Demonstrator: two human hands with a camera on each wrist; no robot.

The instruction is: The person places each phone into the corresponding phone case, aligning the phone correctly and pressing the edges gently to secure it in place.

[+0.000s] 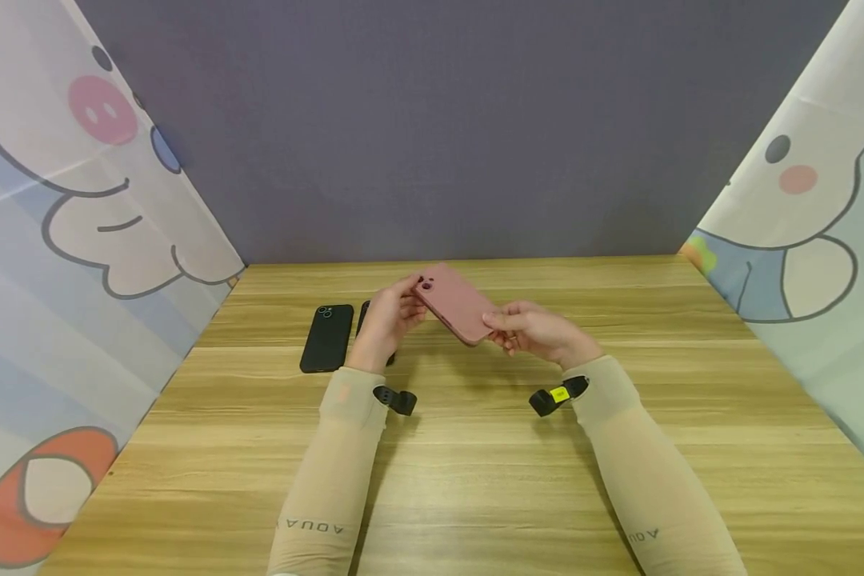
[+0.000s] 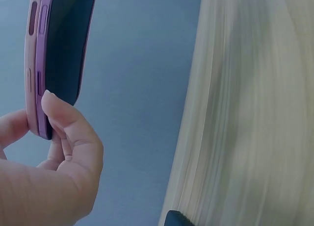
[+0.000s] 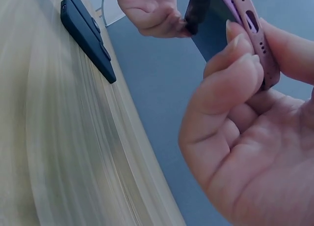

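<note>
Held in the air above the table is a pink phone case (image 1: 457,304), its back with the camera holes facing up in the head view. A phone with a purple edge and dark screen (image 2: 68,44) lies against the case's inner side; along the side the two edges run next to each other. At the camera end my left hand (image 1: 392,320) pinches case and phone between thumb and fingers. My right hand (image 1: 540,330) grips the opposite end, where the case's port cutout (image 3: 252,21) shows, thumb on the back and fingers on the screen side.
A black phone or phone case (image 1: 327,338) lies on the wooden table (image 1: 475,480) left of my left hand. A second dark one (image 1: 363,314) is partly hidden behind that hand. A grey panel (image 1: 461,128) stands at the table's back, with printed curtains at both sides.
</note>
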